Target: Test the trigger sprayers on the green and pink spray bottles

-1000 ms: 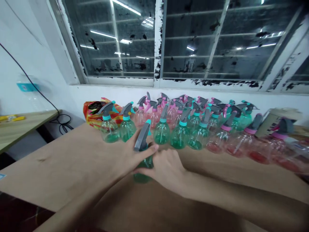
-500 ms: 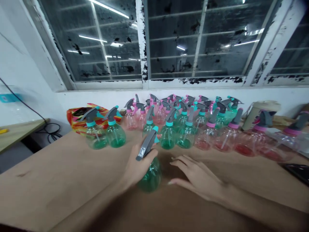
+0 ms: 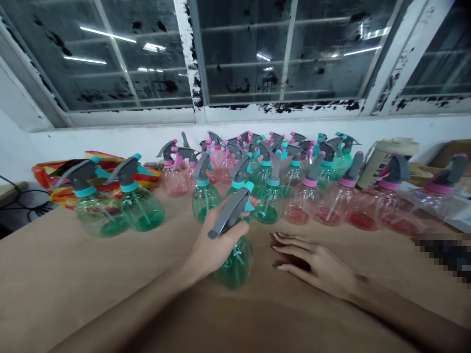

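Note:
My left hand [image 3: 215, 244] is wrapped round the neck of a green spray bottle [image 3: 234, 260] with a grey trigger head and teal collar; the bottle stands tilted on the brown table [image 3: 91, 284]. My right hand [image 3: 316, 262] lies just right of the bottle, palm down on the table, fingers stretched out and holding nothing. Behind the held bottle stand several green spray bottles [image 3: 204, 196] and several pink spray bottles [image 3: 305, 203].
Two more green bottles [image 3: 125, 206] stand at the left, in front of a striped red and yellow bag [image 3: 55, 179]. A beige cylindrical container [image 3: 386, 159] sits at the right. A window and white wall run along the table's far edge. Black cables lie at far left.
My right hand has let go of the green bottle and come down flat on the table to its right. My left hand keeps the bottle, now tilted. The view has shifted.

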Tool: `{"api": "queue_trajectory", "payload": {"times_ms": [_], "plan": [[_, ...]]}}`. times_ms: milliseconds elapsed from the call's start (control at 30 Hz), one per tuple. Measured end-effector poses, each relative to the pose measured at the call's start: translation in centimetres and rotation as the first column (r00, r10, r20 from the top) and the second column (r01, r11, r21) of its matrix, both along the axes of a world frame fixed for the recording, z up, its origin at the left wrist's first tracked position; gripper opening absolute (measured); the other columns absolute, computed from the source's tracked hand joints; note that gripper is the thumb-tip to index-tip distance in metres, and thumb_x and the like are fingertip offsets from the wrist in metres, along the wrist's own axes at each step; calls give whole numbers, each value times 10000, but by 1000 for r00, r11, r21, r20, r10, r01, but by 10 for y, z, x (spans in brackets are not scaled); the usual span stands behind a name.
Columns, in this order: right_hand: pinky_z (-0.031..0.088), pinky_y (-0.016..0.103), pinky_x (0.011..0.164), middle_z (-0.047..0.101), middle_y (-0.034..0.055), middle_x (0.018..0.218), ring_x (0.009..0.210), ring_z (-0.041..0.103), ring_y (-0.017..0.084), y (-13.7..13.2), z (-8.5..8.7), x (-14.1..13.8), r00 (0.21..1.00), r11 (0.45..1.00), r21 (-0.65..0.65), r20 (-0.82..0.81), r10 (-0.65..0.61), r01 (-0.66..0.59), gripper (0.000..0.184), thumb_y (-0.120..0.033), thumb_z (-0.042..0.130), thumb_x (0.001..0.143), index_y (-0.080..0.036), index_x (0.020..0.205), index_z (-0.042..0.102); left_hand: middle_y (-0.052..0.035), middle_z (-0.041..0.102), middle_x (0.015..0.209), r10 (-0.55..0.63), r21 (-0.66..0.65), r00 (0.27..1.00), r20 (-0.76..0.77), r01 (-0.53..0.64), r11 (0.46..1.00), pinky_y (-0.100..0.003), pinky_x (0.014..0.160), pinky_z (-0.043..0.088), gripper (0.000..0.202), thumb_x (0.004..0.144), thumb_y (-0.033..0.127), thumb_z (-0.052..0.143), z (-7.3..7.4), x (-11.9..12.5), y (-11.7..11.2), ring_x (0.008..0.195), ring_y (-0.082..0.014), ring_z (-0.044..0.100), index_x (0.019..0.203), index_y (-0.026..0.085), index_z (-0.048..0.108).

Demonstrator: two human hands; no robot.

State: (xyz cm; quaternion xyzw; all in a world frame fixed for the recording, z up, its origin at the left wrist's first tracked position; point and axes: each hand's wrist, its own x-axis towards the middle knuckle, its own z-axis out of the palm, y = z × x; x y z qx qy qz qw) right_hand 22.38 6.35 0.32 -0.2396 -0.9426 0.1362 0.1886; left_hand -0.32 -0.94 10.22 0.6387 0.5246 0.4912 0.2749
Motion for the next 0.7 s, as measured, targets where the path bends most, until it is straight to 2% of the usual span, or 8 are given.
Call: {"api": "queue_trajectory", "payload": {"times_ms": [233,333,433,567,700], "plan": [[397,421,1020,535,50,1309,1245,439,218,0,-3,0,999,1000,-21,-49,-15,14,415,-416,515,868,-243,1245,535,39,641,1122,-1,-4,1000,-30,1,1000,-348,903,459,421,730,138,490,4,1,-2,1005,-199,591,1092,323,596],[407,418,1013,545,41,1299,1241,444,217,0,-3,0,998,1000,-24,-63,-17,15,400,-408,515,870,-254,1237,543,24,663,965,42,-10,997,-63,-43,999,-329,765,493,358,708,173,491,7,1,-3,818,-190,605,1011,309,627],[402,417,1017,545,33,1300,1242,443,214,0,-4,0,997,1000,-27,-77,-11,9,380,-389,507,878,-262,1234,547,16,634,790,68,-21,992,-108,-71,997,-314,604,479,257,689,220,483,10,1,-4,608,-164,532,886,281,636],[398,408,1024,536,28,1309,1245,439,209,0,-5,1,996,999,-42,-83,-17,13,366,-370,490,889,-259,1234,549,9,618,749,43,-41,995,-87,-46,998,-307,611,466,148,695,234,487,7,-1,-3,628,-163,533,787,252,600],[381,406,1038,513,21,1331,1263,414,200,1,-6,1,998,999,-45,-62,-14,11,371,-366,467,900,-253,1246,538,4,595,652,118,-14,986,-115,-121,993,-309,575,458,191,703,251,514,-1,-6,-2,582,-169,529,840,251,646]]}}
